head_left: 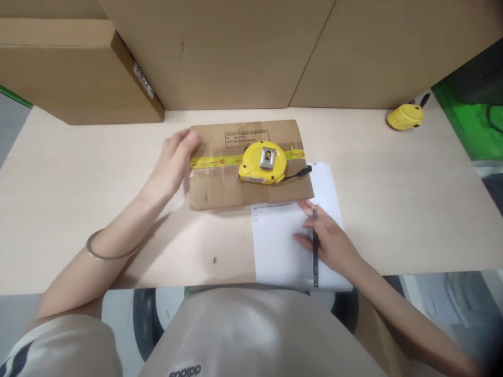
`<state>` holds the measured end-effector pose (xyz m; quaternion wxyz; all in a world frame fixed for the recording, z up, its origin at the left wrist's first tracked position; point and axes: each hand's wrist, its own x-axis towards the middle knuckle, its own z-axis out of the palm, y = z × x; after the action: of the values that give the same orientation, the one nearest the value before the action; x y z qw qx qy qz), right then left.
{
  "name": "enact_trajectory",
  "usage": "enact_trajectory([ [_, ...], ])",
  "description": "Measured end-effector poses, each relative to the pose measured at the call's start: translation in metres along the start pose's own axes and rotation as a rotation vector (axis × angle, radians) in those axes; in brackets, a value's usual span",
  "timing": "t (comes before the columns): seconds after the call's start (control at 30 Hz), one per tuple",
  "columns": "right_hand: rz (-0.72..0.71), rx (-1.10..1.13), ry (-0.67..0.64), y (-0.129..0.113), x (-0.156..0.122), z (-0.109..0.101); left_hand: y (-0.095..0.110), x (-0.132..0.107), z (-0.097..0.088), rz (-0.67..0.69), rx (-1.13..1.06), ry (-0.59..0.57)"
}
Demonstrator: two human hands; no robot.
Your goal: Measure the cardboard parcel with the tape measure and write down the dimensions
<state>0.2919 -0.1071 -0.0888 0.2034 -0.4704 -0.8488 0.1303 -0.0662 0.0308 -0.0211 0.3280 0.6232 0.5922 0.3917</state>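
A small brown cardboard box (212, 191) with yellow printed tape sits in front of me, its right part over a white sheet of paper (283, 251). My left hand (173, 162) grips the box at its left side, a fingertip on the upper left edge. On top of the box lies a yellow tape measure (253, 165) with a metal clip and black wrist strap. My right hand (326, 235) holds a black pen (315, 259) among its fingers, over the paper. Its upper fingertips are at the box's lower right corner, partly hidden by it.
Another yellow tape measure (406, 116) stands at the table's back right. Large cardboard boxes (236, 52) line the back, with a further carton (74, 78) at the back left. A small dark mark (215, 260) shows on the pale table (412, 209) near the front edge.
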Motion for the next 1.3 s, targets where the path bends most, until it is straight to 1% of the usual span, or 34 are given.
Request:
enact_trajectory([
  [0.03, -0.027, 0.006, 0.021, 0.001, -0.001, -0.003, 0.007, -0.010, -0.004, 0.106, 0.066, 0.130],
  [0.07, -0.058, 0.015, 0.057, 0.002, -0.002, -0.006, 0.016, -0.022, -0.007, 0.275, 0.106, 0.244],
  [0.1, -0.086, 0.031, 0.108, 0.002, -0.003, -0.009, 0.025, -0.036, -0.009, 0.499, 0.162, 0.290],
  [0.13, -0.102, 0.057, 0.156, 0.002, -0.003, -0.013, 0.034, -0.052, -0.009, 0.819, 0.216, 0.238],
  [0.17, -0.092, 0.098, 0.187, 0.000, -0.002, -0.016, 0.041, -0.067, -0.006, 1.102, 0.284, -0.038],
  [0.2, -0.064, 0.160, 0.193, -0.002, 0.001, -0.018, 0.046, -0.083, 0.001, 1.259, 0.271, -0.149],
  [0.23, -0.036, 0.240, 0.181, -0.005, 0.005, -0.019, 0.047, -0.096, 0.011, 1.361, 0.290, -0.254],
  [0.27, -0.014, 0.324, 0.160, -0.009, 0.011, -0.019, 0.046, -0.108, 0.024, 1.455, 0.399, -0.398],
  [0.3, -0.004, 0.394, 0.132, -0.014, 0.020, -0.017, 0.041, -0.117, 0.038, 1.494, 0.476, -0.468],
  [0.33, 0.001, 0.440, 0.094, -0.020, 0.029, -0.015, 0.035, -0.125, 0.052, 1.503, 0.518, -0.477],
  [0.37, 0.003, 0.466, 0.047, -0.025, 0.039, -0.011, 0.027, -0.129, 0.064, 1.484, 0.570, -0.465],
  [0.4, 0.009, 0.480, -0.010, -0.031, 0.048, -0.007, 0.018, -0.133, 0.075, 1.437, 0.620, -0.451],
  [0.43, 0.033, 0.491, -0.070, -0.036, 0.057, -0.003, 0.011, -0.135, 0.084, 1.380, 0.652, -0.455],
  [0.5, 0.113, 0.533, -0.160, -0.044, 0.069, 0.005, -0.001, -0.136, 0.093, 1.274, 0.704, -0.468],
  [0.53, 0.158, 0.552, -0.167, -0.047, 0.073, 0.009, -0.004, -0.137, 0.095, 1.241, 0.715, -0.478],
  [0.6, 0.200, 0.554, -0.130, -0.050, 0.076, 0.016, -0.006, -0.138, 0.094, 1.217, 0.729, -0.494],
  [0.73, 0.098, 0.535, -0.022, -0.050, 0.072, 0.027, -0.003, -0.142, 0.091, 1.230, 0.736, -0.522],
  [0.87, 0.050, 0.526, 0.023, -0.047, 0.070, 0.030, -0.003, -0.144, 0.091, 1.214, 0.728, -0.548],
  [0.97, 0.020, 0.507, 0.052, -0.045, 0.070, 0.032, -0.004, -0.144, 0.092, 1.202, 0.709, -0.545],
  [1.13, -0.009, 0.461, 0.123, -0.042, 0.069, 0.039, -0.004, -0.142, 0.092, 1.193, 0.697, -0.532],
  [1.3, 0.000, 0.437, 0.126, -0.040, 0.067, 0.041, -0.004, -0.143, 0.092, 1.170, 0.681, -0.524],
])
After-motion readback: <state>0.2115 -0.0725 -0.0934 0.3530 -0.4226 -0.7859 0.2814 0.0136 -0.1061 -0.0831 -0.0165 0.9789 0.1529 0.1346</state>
